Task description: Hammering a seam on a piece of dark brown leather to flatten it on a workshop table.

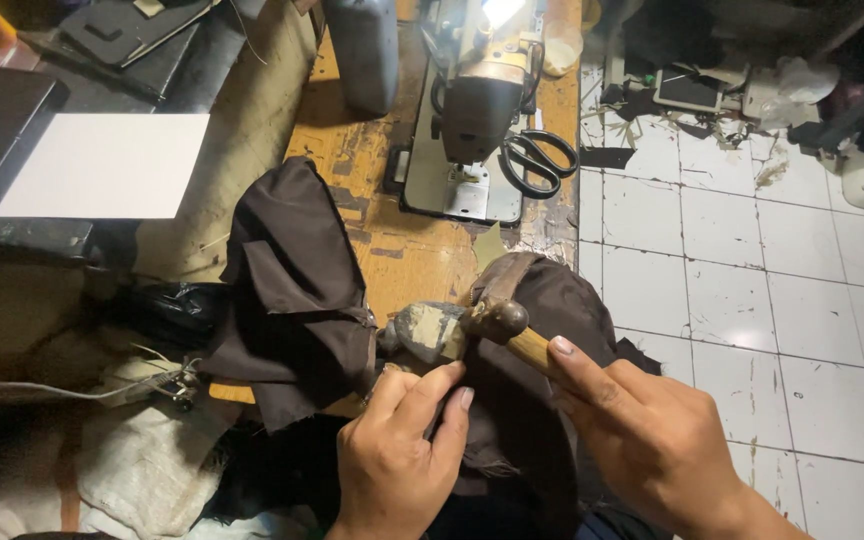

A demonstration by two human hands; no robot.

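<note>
We have our right hand [652, 440] closed around the wooden handle of a small hammer [497, 320], index finger stretched along the shaft, with the metal head sitting just over a grey stone [430, 330] that serves as an anvil. Our left hand [397, 455] is pinched together on the dark brown fabric [297, 290], thumb and fingers pressing a fold of it down against the near side of the stone, right beside the hammer head. As we judge it, the work is somewhere in the middle: the cloth is already cut and partly assembled — a strap-like band shows on the rounded piece nearest the hammer — while loose flaps and raw edges on the left part suggest folds left to flatten and seams left to close. How many have been beaten down we cannot tell. The surface is a worn wooden table [407, 245] with patchy, scraped varnish; a sewing machine [472, 110] stands at its far end with its lamp lit, and black-handled scissors [537, 160] lie beside it. To the right the floor is white tile [752, 290], grimy and strewn with scraps — to the left, a white sheet [102, 165] rests on dark stacked material.
</note>
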